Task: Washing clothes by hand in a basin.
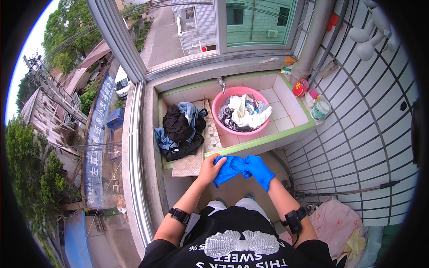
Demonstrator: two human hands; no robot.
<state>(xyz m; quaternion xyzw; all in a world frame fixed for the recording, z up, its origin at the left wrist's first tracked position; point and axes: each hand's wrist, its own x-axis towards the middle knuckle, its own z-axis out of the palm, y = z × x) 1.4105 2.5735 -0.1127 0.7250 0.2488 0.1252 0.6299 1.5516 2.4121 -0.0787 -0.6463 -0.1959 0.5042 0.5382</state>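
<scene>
My left hand (210, 170) is bare, its thumb and fingers pinching a loose blue disposable glove (230, 168). My right hand (260, 170) wears a matching blue glove and grips the other end of the loose one, which is stretched between both hands. They are in front of the green-edged tiled sink (258, 143). Beyond them in the sink stands a pink plastic basin (216, 110) heaped with white, grey and patterned clothes (246, 110). Left of the basin, a pile of black clothes and blue denim (177, 125) lies on a board (187, 170).
A metal tap (222, 84) reaches over the basin's far rim. A brush (269, 60) lies on the window ledge. A red container (300, 87) and a white-and-green tub (320, 109) stand by the sink's right side. The open window drops to the street at left.
</scene>
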